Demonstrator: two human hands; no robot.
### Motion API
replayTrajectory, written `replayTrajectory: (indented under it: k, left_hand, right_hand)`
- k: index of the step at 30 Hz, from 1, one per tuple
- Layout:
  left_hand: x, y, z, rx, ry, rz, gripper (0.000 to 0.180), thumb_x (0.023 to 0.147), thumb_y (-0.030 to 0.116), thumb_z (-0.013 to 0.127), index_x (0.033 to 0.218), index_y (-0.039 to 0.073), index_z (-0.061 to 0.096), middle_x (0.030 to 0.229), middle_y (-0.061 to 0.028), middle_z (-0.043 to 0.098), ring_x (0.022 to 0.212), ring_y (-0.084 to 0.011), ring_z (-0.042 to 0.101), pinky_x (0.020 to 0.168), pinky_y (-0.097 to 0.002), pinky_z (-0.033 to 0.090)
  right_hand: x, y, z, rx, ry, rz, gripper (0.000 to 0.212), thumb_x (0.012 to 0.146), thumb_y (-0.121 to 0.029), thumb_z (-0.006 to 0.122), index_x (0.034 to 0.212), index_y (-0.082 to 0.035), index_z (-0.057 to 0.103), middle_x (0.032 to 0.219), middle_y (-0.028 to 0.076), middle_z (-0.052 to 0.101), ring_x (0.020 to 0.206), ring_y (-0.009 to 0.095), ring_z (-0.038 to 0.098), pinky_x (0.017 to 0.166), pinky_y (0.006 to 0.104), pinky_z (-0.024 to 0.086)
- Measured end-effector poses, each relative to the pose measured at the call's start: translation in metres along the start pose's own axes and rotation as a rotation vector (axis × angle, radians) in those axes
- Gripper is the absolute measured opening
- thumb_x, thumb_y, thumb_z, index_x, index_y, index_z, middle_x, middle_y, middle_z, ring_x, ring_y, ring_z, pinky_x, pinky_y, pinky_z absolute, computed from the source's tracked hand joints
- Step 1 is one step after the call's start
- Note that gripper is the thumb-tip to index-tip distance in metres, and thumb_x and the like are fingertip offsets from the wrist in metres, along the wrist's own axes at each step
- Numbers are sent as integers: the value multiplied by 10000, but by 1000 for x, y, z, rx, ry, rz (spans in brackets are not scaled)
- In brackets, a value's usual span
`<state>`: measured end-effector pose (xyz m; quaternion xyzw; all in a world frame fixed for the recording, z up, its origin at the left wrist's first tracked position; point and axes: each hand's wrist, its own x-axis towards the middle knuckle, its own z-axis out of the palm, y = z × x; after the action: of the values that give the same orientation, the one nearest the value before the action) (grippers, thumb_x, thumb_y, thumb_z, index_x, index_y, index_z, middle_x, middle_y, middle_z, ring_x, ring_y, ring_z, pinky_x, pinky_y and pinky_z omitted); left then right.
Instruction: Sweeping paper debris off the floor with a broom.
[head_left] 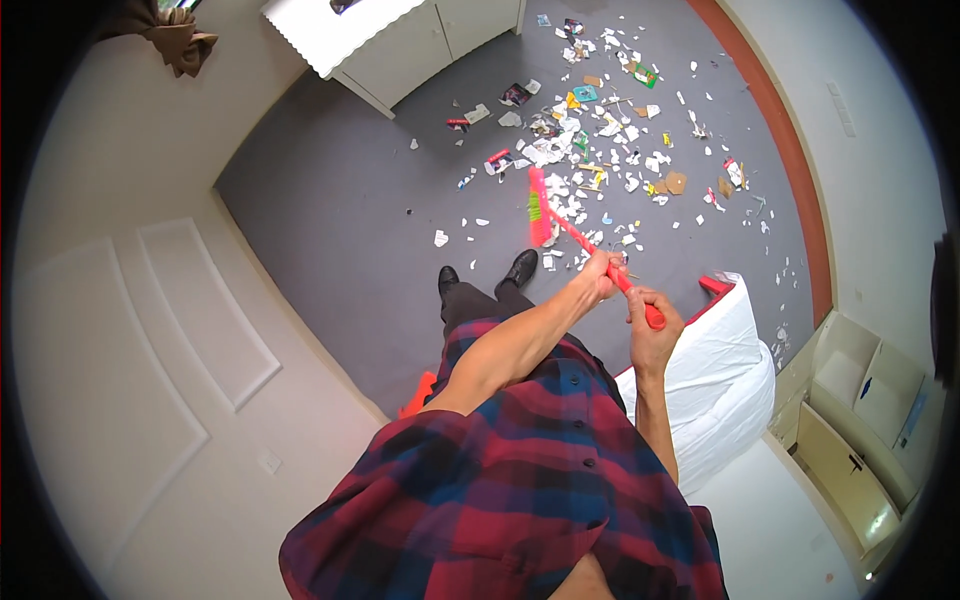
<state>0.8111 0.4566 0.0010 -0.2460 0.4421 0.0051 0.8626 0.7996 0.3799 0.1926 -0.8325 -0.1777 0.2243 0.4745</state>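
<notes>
A broom with a red handle (580, 237) slants up and left from my hands. Its pink and green bristle head (538, 206) is down at the floor, at the left edge of a spread of torn paper scraps (565, 150). My left hand (603, 275) is closed around the middle part of the handle. Nearer the handle's end, my right hand (655, 328) is wrapped round it too. White pieces lie thickest just beyond the bristles, mixed with brown card bits (676, 183) and coloured packaging scraps (585, 94).
A white cabinet (400, 55) stands at the far left. Close on my right is a bulky white-covered thing with a red edge (720, 370). Past it are cream drawers (845, 465). A red object (418, 395) shows beside my left leg. Walls bound both sides.
</notes>
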Motion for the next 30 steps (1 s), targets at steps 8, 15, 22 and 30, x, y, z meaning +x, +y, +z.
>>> replayTrajectory:
  k: [8,15,22,30]
  left_hand:
    - [25,2,49,-30,-401,-226,267,898,109,504,685,109,343,494,50,336,387,-55,309,362,-185,333]
    - [-7,-36,92,291,-208,22,152,838,51,530,774,88,397,515,41,383,401,-65,365,393,-244,353]
    - [-18,-8,39,340,170,442,35,814,10,432,816,-17,454,659,-59,450,503,-137,432,426,-336,396]
    - [-20,87,-16,67,311,420,129,815,-6,405,935,-49,387,729,-121,475,530,-156,509,448,-282,495]
  right_hand:
    - [6,-13,4,-274,-104,-357,91,792,-44,625,742,3,566,795,96,623,694,225,600,656,298,462]
    - [2,-22,-27,-110,172,-433,119,828,-55,608,738,11,566,796,107,616,695,169,564,638,276,441]
    - [4,-4,-23,202,-38,-143,133,842,-72,596,739,11,585,819,50,606,567,74,472,504,210,364]
    - [47,15,50,505,-240,200,164,861,-129,585,823,25,625,708,63,609,514,75,506,471,217,413]
